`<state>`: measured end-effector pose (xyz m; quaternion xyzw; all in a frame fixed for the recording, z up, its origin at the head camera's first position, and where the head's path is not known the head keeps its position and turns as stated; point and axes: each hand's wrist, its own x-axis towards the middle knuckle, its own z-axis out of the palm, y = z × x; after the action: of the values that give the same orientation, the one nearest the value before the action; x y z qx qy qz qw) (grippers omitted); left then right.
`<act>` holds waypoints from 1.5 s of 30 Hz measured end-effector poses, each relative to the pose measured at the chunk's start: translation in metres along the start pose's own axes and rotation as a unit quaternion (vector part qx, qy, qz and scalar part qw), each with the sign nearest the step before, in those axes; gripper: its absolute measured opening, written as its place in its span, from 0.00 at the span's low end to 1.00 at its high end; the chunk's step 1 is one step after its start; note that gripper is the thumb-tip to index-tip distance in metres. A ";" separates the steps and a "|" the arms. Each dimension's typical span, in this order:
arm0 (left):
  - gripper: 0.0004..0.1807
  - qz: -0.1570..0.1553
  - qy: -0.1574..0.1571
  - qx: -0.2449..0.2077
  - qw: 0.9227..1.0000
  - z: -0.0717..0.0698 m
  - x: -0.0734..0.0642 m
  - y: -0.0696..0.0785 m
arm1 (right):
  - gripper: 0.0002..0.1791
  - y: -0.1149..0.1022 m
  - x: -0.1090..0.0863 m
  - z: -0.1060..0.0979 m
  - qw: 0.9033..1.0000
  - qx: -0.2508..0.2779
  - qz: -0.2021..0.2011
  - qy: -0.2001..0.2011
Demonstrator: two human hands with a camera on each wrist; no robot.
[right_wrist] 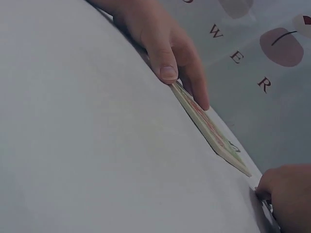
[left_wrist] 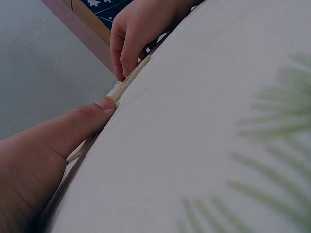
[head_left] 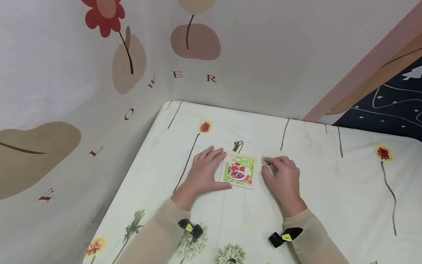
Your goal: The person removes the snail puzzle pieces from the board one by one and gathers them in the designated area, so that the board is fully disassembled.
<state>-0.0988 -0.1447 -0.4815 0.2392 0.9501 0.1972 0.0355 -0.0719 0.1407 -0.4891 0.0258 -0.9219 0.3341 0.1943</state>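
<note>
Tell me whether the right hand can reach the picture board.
Probably yes: the right hand pinches a small piece, but only cloth shows between that and the picture board.

Red letters [head_left: 177, 74] spelling "FLOWER", on pale wall [head_left: 260, 55], yellow wrist-strap labels [head_left: 287, 237] unreadable

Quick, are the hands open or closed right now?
Left hand: open, touching the picture puzzle.
Right hand: closed, pinching a small green piece.
</note>
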 end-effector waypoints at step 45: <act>0.60 0.018 0.017 0.003 1.000 -0.001 -0.001 -0.002 | 0.16 -0.044 -0.003 0.033 0.996 0.014 -0.042 -0.080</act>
<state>-0.0987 -0.1468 -0.4817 0.2531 0.9466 0.1991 0.0154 -0.0728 0.0851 -0.4866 0.0937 -0.9280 0.3351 0.1334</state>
